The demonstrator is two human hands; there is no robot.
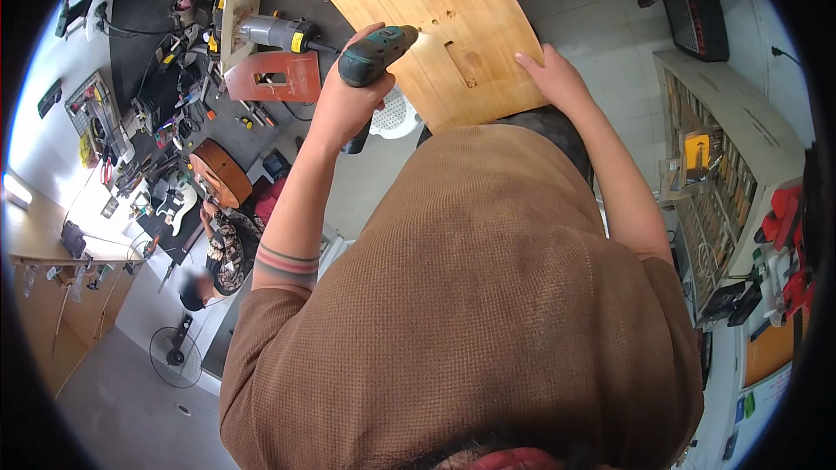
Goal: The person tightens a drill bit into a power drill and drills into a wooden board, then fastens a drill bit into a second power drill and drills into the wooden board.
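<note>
My left hand is wrapped round the handle of a dark green power drill. The drill's front end points at a light wooden board, near its left side, where a small light shines; whether the bit touches the wood is too small to tell. A narrow slot and several rough holes show in the board's face. On the board's right edge rests my right hand, thumb on the face, its other fingers partly hidden behind the edge.
At the left, a dark workbench bears a grey power tool, a red plate and many hand tools. Further back, a person sits by a guitar body. A shelf unit stands at the right, near a black speaker-like box.
</note>
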